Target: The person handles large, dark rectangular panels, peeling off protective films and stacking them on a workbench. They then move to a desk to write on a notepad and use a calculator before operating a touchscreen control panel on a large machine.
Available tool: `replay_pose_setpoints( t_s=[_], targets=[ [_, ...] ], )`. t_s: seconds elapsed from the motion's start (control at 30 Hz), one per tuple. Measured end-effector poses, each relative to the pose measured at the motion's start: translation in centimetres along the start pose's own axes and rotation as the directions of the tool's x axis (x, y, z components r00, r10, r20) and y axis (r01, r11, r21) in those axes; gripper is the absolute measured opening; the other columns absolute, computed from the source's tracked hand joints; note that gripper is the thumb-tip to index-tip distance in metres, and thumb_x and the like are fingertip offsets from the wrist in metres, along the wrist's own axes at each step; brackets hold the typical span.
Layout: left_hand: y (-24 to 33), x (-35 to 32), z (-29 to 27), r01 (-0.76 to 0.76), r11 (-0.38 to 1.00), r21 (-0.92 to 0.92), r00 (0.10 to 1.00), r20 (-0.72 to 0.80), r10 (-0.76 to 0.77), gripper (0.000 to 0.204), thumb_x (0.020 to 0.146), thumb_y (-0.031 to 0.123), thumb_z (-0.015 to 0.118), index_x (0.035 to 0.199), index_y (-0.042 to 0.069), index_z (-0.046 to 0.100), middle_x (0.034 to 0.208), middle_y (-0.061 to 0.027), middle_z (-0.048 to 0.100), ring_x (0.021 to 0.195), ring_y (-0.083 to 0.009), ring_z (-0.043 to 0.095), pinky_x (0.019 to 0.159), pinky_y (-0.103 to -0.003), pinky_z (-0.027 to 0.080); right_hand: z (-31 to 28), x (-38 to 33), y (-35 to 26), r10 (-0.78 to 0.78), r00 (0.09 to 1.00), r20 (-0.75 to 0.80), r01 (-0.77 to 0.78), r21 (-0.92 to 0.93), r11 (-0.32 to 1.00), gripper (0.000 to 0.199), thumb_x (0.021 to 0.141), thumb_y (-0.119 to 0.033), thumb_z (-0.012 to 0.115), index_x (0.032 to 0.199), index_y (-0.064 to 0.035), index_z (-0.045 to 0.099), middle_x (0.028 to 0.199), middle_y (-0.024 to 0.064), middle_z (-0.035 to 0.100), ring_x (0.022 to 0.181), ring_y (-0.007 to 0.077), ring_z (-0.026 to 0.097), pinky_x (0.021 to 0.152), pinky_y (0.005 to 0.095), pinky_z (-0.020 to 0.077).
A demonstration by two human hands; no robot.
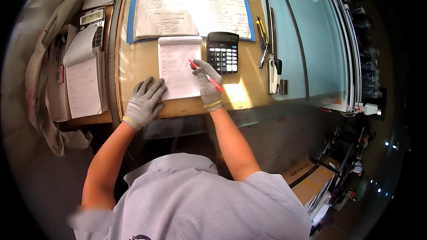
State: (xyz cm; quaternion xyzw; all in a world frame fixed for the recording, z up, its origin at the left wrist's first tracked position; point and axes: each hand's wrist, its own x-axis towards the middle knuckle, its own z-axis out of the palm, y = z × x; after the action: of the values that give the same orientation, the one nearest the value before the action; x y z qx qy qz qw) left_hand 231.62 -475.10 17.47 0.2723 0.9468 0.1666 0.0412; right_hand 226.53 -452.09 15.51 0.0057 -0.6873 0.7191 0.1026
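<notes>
Both my hands wear grey knit gloves with yellow cuffs. My right hand (207, 82) is closed round a red and white pen (215, 83), its red end over the right part of a spiral-topped notepad (178, 86). Handwritten lines run down the upper part of the page. My left hand (144, 102) lies flat with fingers spread, its fingertips at the notepad's lower left edge. Just right of the pad sits a black calculator (223, 53) with white keys, close above my right hand.
An open book of written sheets in a blue folder (130, 18) lies beyond the notepad. To the right are a yellow utility knife (261, 31), a marker (263, 59) and a stapler (273, 78). More notepads (83, 84) and a second calculator (92, 18) lie left, beside a cloth (38, 62).
</notes>
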Motion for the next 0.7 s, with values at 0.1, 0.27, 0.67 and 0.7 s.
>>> replay_pose_setpoints(
  t_s=[0.1,0.27,0.67,0.7],
  targets=[
    [-0.1,0.1,0.0,-0.004,1.000,-0.009,1.000,0.014,0.004,0.053,0.084,0.027,0.065,0.132,0.010,0.051,0.145,-0.0082,0.043,0.132,-0.0362,0.039,0.111,-0.049,0.030,0.8,-0.4,2.3,0.021,0.999,0.038,-0.011,-0.258,0.966,0.017,0.087,-0.011,0.068,0.100,0.0004,0.065,0.083,0.0100,0.067,0.073,0.0154,0.063,0.067,0.0289,0.0505],
    [-0.3,0.0,0.2,-0.004,1.000,-0.003,1.000,0.014,0.004,0.055,0.084,0.029,0.065,0.133,0.011,0.050,0.146,-0.0073,0.043,0.132,-0.0361,0.039,0.112,-0.049,0.030,0.8,-0.4,3.8,-0.021,0.999,-0.050,0.000,-0.384,0.924,0.012,0.084,-0.008,0.068,0.079,-0.0027,0.059,0.070,0.0073,0.059,0.061,0.0172,0.057,0.056,0.0315,0.0457],
    [-0.5,0.1,0.6,-0.010,1.000,0.016,1.000,0.023,0.009,0.055,0.084,0.031,0.064,0.133,0.012,0.049,0.146,-0.0075,0.043,0.132,-0.0361,0.039,0.111,-0.049,0.030,1.2,-0.2,3.8,-0.106,0.994,0.008,0.094,-0.529,0.843,0.013,0.083,-0.009,0.068,0.080,-0.0034,0.057,0.068,0.0129,0.058,0.060,0.0294,0.059,0.057,0.0375,0.0471],
    [-0.5,0.1,0.6,-0.014,1.000,0.020,1.000,0.022,0.013,0.055,0.084,0.031,0.064,0.133,0.012,0.049,0.146,-0.0076,0.042,0.132,-0.0361,0.039,0.112,-0.049,0.030,1.2,-0.2,3.9,-0.122,0.992,0.005,0.107,-0.518,0.849,0.013,0.083,-0.009,0.068,0.080,-0.0034,0.057,0.068,0.0128,0.058,0.060,0.0295,0.059,0.057,0.0376,0.0470]
  ],
)
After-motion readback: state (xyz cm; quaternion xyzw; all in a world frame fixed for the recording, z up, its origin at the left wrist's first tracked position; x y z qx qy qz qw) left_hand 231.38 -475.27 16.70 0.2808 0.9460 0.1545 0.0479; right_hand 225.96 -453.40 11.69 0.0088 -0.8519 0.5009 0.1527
